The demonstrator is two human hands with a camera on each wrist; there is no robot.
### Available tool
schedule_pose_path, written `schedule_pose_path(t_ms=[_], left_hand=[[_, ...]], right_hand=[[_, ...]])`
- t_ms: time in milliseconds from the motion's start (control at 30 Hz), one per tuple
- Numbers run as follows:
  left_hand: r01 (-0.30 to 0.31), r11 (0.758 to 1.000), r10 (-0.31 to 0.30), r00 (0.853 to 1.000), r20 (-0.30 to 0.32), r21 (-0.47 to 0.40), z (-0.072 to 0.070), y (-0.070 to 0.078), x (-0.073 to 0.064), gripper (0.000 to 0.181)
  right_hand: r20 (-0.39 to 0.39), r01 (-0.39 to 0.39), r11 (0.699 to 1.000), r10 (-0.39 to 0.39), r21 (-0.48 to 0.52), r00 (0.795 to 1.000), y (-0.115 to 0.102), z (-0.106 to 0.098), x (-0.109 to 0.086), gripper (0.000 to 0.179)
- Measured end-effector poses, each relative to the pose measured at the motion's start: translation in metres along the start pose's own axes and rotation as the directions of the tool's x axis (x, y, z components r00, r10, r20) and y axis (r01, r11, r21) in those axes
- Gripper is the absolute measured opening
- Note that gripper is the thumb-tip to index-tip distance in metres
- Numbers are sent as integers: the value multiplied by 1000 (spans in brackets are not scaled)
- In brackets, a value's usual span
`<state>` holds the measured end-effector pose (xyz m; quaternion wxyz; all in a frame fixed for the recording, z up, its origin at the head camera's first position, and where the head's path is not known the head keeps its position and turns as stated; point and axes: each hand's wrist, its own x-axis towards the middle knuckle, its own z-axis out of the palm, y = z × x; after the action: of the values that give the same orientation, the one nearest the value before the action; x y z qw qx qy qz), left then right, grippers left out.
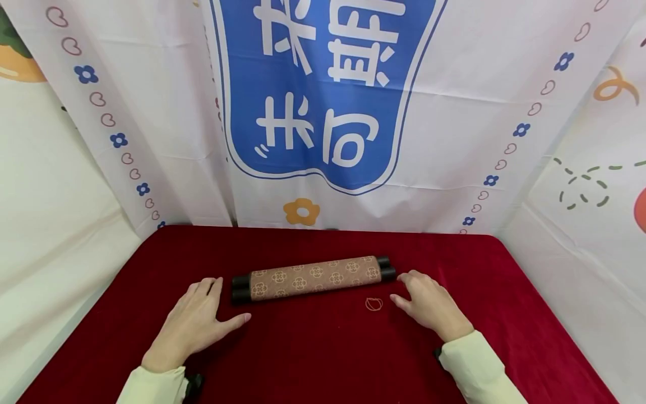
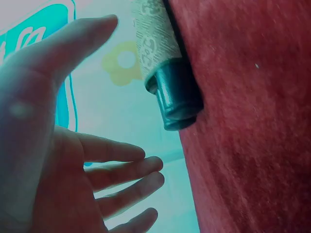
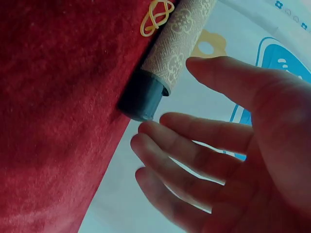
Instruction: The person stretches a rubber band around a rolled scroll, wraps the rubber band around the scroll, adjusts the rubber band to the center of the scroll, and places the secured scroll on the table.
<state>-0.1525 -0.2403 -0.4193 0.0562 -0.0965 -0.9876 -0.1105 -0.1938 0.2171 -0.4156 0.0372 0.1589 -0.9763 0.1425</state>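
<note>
A rolled-up scroll (image 1: 315, 279) with brown flower-patterned backing and paired black rod ends lies slightly slanted across the red cloth. Just off its left end, my left hand (image 1: 194, 318) is spread with the thumb apart from the fingers. My right hand (image 1: 429, 303) is at the other end, fingertips close by the black rod end (image 3: 141, 97), thumb held apart. Neither hand grips anything. A thin tan rubber band (image 1: 374, 304) lies loosely twisted on the cloth, between the scroll's right part and my right thumb. In the left wrist view the scroll's black end (image 2: 179, 97) shows beyond the open palm.
The red velvet cloth (image 1: 313, 353) covers a table with rounded far corners. Behind it hangs a white curtain with a blue lettered panel (image 1: 323, 95) and a yellow flower (image 1: 301, 212). White printed curtains (image 1: 585, 235) also stand at both sides.
</note>
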Motion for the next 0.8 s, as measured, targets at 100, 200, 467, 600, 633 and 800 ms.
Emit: schedule_pose_path(t_ms=[100,200,467,600,633,800], left_hand=[[-28,999,27,1000,-12,-19,-1,6,0,103],[-58,997,56,998,-32,-48,-2,13,-1,95],[-109,990,104,993,-60,-91,-6,34,1,85],[-139,986,134,989,-56,-89,-4,43,3,79],[-146,985,142,988,-55,-90,-3,45,3,78],[-181,979,177,983,-48,-93,2,56,6,69]], right_hand=[[26,16,999,-17,36,1000,-1,1,2,34],[45,37,997,-39,65,998,-3,1,4,28],[90,65,994,-73,90,993,-11,1,11,22],[96,94,991,-102,92,990,-13,3,13,18],[96,102,990,-111,93,989,-14,3,14,17],[104,119,987,-130,107,986,-16,6,17,15]])
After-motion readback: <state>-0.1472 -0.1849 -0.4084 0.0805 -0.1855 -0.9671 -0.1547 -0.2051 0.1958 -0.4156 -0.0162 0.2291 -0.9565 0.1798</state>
